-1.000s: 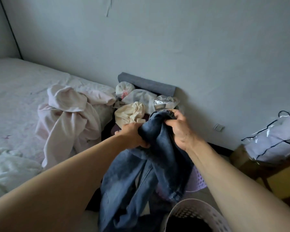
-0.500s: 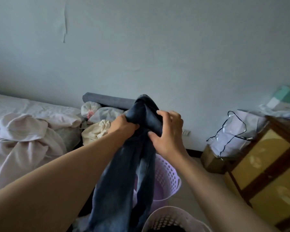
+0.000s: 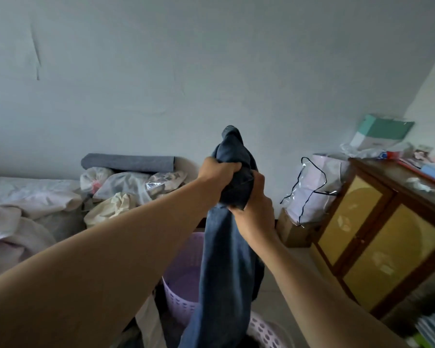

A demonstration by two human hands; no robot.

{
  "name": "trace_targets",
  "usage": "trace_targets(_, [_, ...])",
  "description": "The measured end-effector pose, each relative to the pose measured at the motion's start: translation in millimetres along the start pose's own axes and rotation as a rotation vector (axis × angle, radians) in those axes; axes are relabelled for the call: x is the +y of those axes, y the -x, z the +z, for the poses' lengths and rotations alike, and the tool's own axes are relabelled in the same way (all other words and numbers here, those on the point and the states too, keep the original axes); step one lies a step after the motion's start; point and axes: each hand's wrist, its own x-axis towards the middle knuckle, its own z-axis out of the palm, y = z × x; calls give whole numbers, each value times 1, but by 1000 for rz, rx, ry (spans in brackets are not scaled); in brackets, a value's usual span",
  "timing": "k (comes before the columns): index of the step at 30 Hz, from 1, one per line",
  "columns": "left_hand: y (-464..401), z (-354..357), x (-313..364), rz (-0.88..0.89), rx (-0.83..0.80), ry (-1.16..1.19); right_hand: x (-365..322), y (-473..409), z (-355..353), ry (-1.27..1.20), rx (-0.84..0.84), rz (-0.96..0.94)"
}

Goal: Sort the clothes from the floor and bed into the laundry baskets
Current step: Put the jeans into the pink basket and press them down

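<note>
Fingers [image 3: 232, 167] of the left hand [image 3: 217, 173] are curling tightly round the bunched top of the dark blue jeans [image 3: 224, 247], and the right hand [image 3: 254, 214] is gripping the same bundle just below and to the right, thumb pressing into the denim. Both hands are holding the jeans up in front of the pale wall [image 3: 211, 71], and the legs are hanging straight down between the forearms.

Under the hanging denim, a lilac laundry basket [image 3: 183, 280] is standing on the floor, with its mouth partly hidden by the fabric. A second, paler basket [image 3: 264, 331] is showing its perforated rim at the lower edge, just beside the jeans' hem.

To the left, pinkish clothes [image 3: 15, 222] are lying heaped on the bed [image 3: 23, 187], with a cream garment [image 3: 111, 207], filled plastic bags [image 3: 126, 184] and a grey roll [image 3: 128, 163] crowding the gap against the wall. To the right, a clear bag with dark trim [image 3: 312, 187] is sitting on a cardboard box [image 3: 291, 229], touching a wooden cabinet [image 3: 377, 237] whose top is carrying a teal and white box [image 3: 379, 133] and small clutter. Bare floor [image 3: 286, 292] is lying open between the baskets and the cabinet. Any writing on the boxes is too small to read.
</note>
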Motion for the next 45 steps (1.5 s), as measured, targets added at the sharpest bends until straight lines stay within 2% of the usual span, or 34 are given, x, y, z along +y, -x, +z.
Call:
trace_targets(4, [7,32,-15,-33,-72,3,32,6,-20,115,40,-10])
trace_targets(7, [10,52,-40,-61,-124,-38,67,18,-11,-9,122,-10])
trace_targets(8, [10,58,-51,-64,-143,-48,79,24,-8,-43,101,12])
trace_targets(11, [17,73,-87,-79,-205,-66,118,48,3,-103,-23,126])
trace_targets(14, [18,88,-131,-128,-254,-90,153,74,6,-37,-110,212])
trace_targets(16, [19,97,-159,-160,-305,-162,170,90,5,-58,-242,275])
trace_targets(19, [18,107,-199,-277,-376,-304,194,111,8,-94,-432,440])
trace_targets(23, [21,111,-249,-421,-445,-397,223,133,17,-156,-523,618])
trace_targets(28, [28,118,-294,-502,-353,-565,256,160,32,-216,-687,845])
trace_targets(31, [31,125,-318,-481,-458,-572,281,169,43,-211,-685,999])
trace_targets(34, [31,130,-336,-427,-576,-692,314,165,58,-203,-558,1104])
trace_targets(37, [24,130,-350,-423,-596,-717,344,151,73,-211,-440,1192])
trace_targets(42, [12,119,-373,-387,-606,-791,379,143,96,-15,-508,1236])
trace_targets(45, [12,102,-394,-487,-570,-830,373,152,101,11,-510,1214])
